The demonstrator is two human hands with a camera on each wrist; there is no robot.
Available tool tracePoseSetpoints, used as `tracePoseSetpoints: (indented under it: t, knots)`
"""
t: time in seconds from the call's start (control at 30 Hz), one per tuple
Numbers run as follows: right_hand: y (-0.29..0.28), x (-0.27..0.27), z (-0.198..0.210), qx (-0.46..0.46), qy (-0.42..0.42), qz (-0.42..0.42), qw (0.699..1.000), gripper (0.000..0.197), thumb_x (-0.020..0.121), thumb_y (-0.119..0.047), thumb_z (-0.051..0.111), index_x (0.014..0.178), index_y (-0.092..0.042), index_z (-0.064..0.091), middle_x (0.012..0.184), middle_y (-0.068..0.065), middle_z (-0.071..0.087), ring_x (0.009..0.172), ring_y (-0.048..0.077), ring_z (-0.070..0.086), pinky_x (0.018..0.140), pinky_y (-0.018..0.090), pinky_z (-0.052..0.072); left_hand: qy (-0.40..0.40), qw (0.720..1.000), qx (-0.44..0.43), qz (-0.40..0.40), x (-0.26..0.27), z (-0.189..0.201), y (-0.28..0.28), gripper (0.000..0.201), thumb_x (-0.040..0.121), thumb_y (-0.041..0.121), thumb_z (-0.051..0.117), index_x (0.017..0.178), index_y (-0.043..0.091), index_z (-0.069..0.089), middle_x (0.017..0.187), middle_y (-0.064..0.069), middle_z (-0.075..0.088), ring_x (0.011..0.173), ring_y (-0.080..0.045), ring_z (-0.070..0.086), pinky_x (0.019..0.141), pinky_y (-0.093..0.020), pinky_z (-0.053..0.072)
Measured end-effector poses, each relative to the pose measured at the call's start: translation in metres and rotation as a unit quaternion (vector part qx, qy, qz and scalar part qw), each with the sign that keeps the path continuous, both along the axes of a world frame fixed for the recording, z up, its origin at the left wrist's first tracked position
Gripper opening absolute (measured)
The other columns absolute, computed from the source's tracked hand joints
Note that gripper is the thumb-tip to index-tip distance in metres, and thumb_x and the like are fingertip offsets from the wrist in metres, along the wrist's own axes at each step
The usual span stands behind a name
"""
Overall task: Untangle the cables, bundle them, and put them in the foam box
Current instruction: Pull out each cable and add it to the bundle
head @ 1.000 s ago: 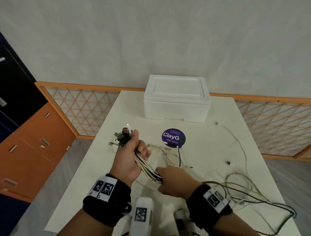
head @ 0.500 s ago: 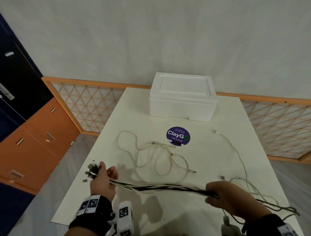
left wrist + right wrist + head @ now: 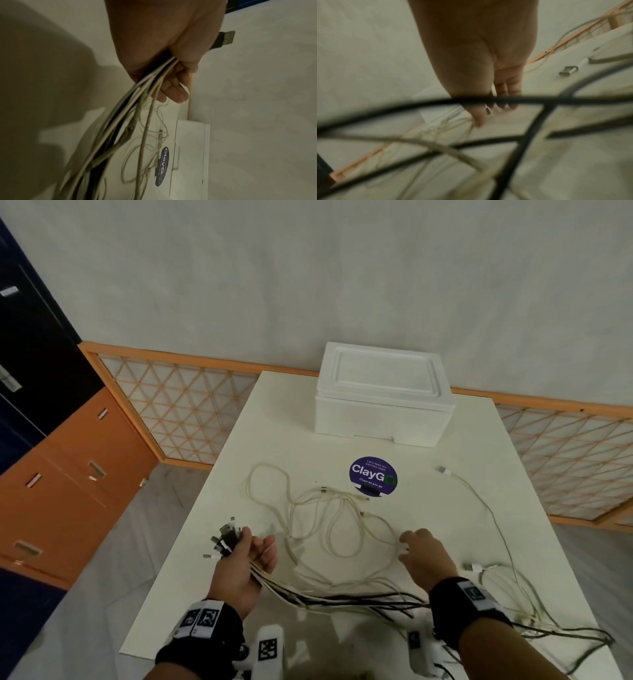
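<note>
Across the white desk (image 3: 479,460), wider view than half a second back, camera tipped lower. Foam box (image 3: 383,402) parked at the far edge, lid on, same spot as before, purple round sticker (image 3: 373,475) just in front of it. Loose pale cables (image 3: 329,518) looped mid-desk, unchanged in their sprawl; another long pale cable (image 3: 486,505) trailing down the right side toward a tangle (image 3: 534,621) at the near right corner.

Bundle of cables (image 3: 329,599), black and white strands together, gone slack now: stretched taut between both hands half a second ago, sagging onto the desk at this moment, running from the left fist toward the right wrist and passing under it. Left hand (image 3: 245,563) raised a little higher and further in than before, clenched round the plug end, connectors (image 3: 224,537) fanning out above the thumb; same grasp plain in the left wrist view (image 3: 171,51), strands spilling from the curled fingers (image 3: 173,93). Right hand (image 3: 423,556) off the bundle entirely, shifted forward to the loose loops, fingertips down at a small white plug (image 3: 404,549); touching or pinching, cannot tell, right wrist view too blurred.
</note>
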State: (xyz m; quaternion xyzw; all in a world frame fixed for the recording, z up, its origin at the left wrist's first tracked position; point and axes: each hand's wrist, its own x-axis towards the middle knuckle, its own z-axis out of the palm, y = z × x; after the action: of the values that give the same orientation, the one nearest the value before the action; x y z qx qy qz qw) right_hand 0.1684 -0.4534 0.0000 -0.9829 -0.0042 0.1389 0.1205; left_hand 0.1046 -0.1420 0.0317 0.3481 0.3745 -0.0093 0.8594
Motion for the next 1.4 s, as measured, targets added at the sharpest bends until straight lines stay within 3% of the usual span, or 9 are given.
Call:
tracePoseSetpoints:
  t: [0.27,0.43,0.6,0.73,0.87,1.07,1.2,1.3,1.4]
  knots:
    - [0.043,0.019,0.071,0.138,-0.128,-0.017,0.982,0.009,0.091,-0.026,0.057,0.089,-0.018,0.062,0.087,0.001,0.061,0.082,0.021,0.057,0.071,0.029,0.04,-0.098,0.974,0.155,-0.131,0.016,0.036,-0.008,0.022,0.096,0.019,0.053,0.087,0.007,0.069,0.089,-0.003,0.073,0.04,-0.008,0.034,0.046,-0.022,0.037]
    - [0.08,0.017,0.145,0.16,-0.196,0.131,0.959,0.013,0.089,-0.027,0.061,0.096,-0.019,0.068,0.089,-0.008,0.061,0.082,0.003,0.047,0.074,0.018,0.033,-0.187,0.93,0.249,-0.194,0.044,0.072,-0.035,0.013,0.089,0.015,0.064,0.094,0.019,0.075,0.096,0.006,0.074,0.047,-0.008,0.036,0.051,-0.024,0.035]
    - [0.101,0.016,0.18,0.238,-0.231,0.159,0.93,0.003,0.083,-0.02,0.067,0.086,-0.02,0.067,0.071,-0.014,0.055,0.068,0.004,0.05,0.064,0.009,0.037,-0.185,0.886,0.325,-0.276,0.067,0.092,-0.066,0.024,0.087,0.003,0.064,0.071,0.021,0.066,0.048,0.011,0.056,0.051,-0.015,0.037,0.046,-0.022,0.032]
    - [0.098,0.031,0.164,0.409,-0.103,0.075,0.904,0.038,0.073,-0.007,0.062,0.106,-0.027,0.061,0.094,-0.012,0.062,0.07,0.011,0.059,0.063,0.02,0.046,-0.216,0.905,0.272,-0.244,0.078,0.098,-0.067,0.021,0.09,0.013,0.063,0.072,0.017,0.07,0.05,0.004,0.05,0.046,-0.011,0.036,0.048,-0.025,0.028]
    - [0.111,0.043,0.124,0.214,-0.042,0.223,0.95,0.013,0.085,-0.022,0.064,0.092,-0.011,0.068,0.091,0.002,0.065,0.075,0.012,0.056,0.068,0.022,0.039,-0.249,0.914,0.243,-0.209,0.081,0.109,-0.062,0.024,0.078,0.035,0.071,0.063,0.016,0.067,0.043,0.006,0.039,0.038,-0.009,0.03,0.049,-0.026,0.026]
    - [0.099,0.064,0.084,0.165,-0.025,0.074,0.983,0.02,0.091,-0.024,0.057,0.082,-0.008,0.066,0.082,0.001,0.055,0.085,0.023,0.058,0.064,0.021,0.028,-0.267,0.928,0.238,-0.103,0.082,0.127,-0.034,0.016,0.078,0.023,0.067,0.065,0.016,0.062,0.053,0.004,0.052,0.039,-0.007,0.029,0.043,-0.022,0.026]
    - [0.092,0.076,0.123,0.299,-0.125,-0.009,0.946,0.016,0.086,-0.027,0.054,0.084,-0.017,0.066,0.079,0.001,0.067,0.078,0.02,0.064,0.075,0.031,0.05,-0.205,0.949,0.234,-0.049,0.092,0.111,-0.01,0.021,0.084,0.011,0.067,0.068,0.024,0.062,0.058,0.009,0.053,0.052,-0.006,0.044,0.058,-0.024,0.038]
    - [0.096,0.075,0.166,0.353,-0.191,-0.01,0.916,0.017,0.089,-0.013,0.055,0.081,-0.025,0.064,0.076,-0.002,0.068,0.075,0.014,0.066,0.071,0.027,0.051,-0.191,0.953,0.225,-0.06,0.093,0.103,-0.008,0.007,0.085,0.013,0.069,0.087,0.019,0.069,0.097,0.002,0.07,0.092,-0.009,0.062,0.093,-0.029,0.042]
    - [0.102,0.066,0.192,0.421,-0.189,-0.004,0.887,0.031,0.089,-0.006,0.054,0.076,-0.032,0.064,0.076,-0.008,0.069,0.072,0.01,0.067,0.072,0.029,0.057,-0.205,0.958,0.179,-0.091,0.092,0.106,-0.019,0.018,0.087,0.008,0.064,0.07,0.01,0.065,0.066,-0.002,0.066,0.054,-0.011,0.059,0.07,-0.029,0.054]
